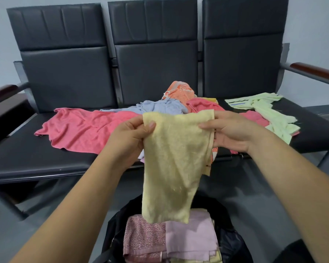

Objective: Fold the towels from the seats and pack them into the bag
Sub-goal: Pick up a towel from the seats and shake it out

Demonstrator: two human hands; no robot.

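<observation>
yellow towel point(171, 158) between both hands point(130, 135)

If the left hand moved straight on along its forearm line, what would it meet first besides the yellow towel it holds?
Probably the pale blue towel in the pile on the seat, just beyond the left hand and its yellow towel; depth is unclear.

readable text, labels, brands, numbers, signs: none legible | surfaces looked at: yellow towel point(175, 160), pink towel point(80, 130), pale green towel point(270, 114), bag point(233, 243), seats point(36, 158) | small dark mark at the yellow towel's right edge: too small to tell
</observation>
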